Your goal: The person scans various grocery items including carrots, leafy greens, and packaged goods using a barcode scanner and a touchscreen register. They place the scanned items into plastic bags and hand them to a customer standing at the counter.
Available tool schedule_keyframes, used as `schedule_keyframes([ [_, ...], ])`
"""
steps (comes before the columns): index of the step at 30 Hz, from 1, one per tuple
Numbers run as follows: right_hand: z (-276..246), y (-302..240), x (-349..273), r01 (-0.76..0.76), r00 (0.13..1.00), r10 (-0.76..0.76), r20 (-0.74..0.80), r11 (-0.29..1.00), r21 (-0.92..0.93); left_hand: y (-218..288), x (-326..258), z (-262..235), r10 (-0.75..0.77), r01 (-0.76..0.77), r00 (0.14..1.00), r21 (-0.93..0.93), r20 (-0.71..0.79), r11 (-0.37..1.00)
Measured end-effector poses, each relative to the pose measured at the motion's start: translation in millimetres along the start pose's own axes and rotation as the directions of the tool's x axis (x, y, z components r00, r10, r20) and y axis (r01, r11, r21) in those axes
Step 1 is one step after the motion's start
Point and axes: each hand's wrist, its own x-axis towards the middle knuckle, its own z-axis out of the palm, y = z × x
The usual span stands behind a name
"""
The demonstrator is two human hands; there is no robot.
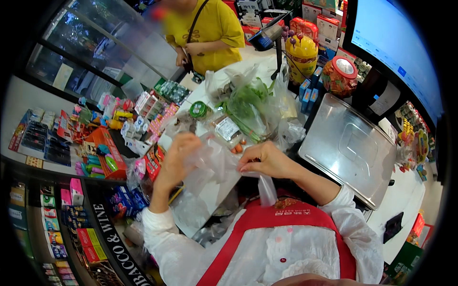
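A thin clear plastic bag (214, 159) hangs between my two hands over the counter, close to my red apron. My right hand (268, 161) is closed, its fingertips pinching the bag's right edge. My left hand (179, 159) is raised at the bag's left side; motion smears its fingers, so their grip is unclear. Just beyond the bag lies a clear package with a white label (227, 128), with small orange pieces (237, 148) at its near end. Behind that are a jar with a green lid (200, 110) and leafy greens (249, 102) in a clear bag.
On the right a steel weighing plate (346, 143) stands below a large screen (398, 52). A red-lidded candy jar (339, 76) and a yellow lollipop tub (302, 57) are behind it. Small goods (102, 152) crowd the left counter. A person in yellow (210, 33) stands across the counter.
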Motion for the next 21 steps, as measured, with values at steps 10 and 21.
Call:
schedule_keyframes([
  [10, -17, -27, -15, -0.001, 0.997, 0.015, 0.075, 0.983, -0.182, -34, -14, 7, -0.609, 0.238, 0.77, -0.8, -0.19, 0.551],
  [21, -28, -20, -24, 0.055, 0.998, -0.059, -0.033, 0.993, -0.105, -39, 6, 9, -0.54, 0.205, 0.814, -0.763, -0.215, 0.613],
])
